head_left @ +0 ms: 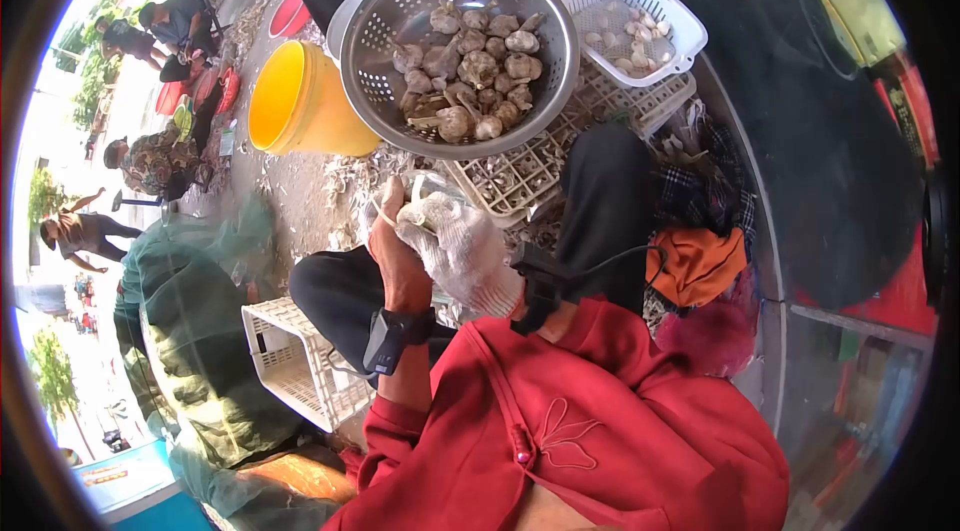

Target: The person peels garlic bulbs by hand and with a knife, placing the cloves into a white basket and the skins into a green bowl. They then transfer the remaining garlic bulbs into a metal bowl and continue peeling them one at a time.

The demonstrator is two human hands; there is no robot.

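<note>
My left hand (398,253) is bare, its fingers curled and pressed against my right hand (455,246), which wears a white knitted glove. Both are closed together in front of my knees. Something pale shows between the fingertips, too small and covered to name. Just beyond them, a steel colander (365,96) holds many garlic bulbs (478,69) with dry skins and short stalks. To its right, a white plastic basket (690,31) contains loose peeled-looking garlic cloves (640,39). Both containers rest over an upturned pale crate (510,181).
A yellow bucket (310,101) stands left of the colander. Garlic skins (350,181) litter the ground. By my left leg are a white crate (295,351) and a green net sack (200,331). Orange cloth (697,264) lies right. Several people sit or stand far left.
</note>
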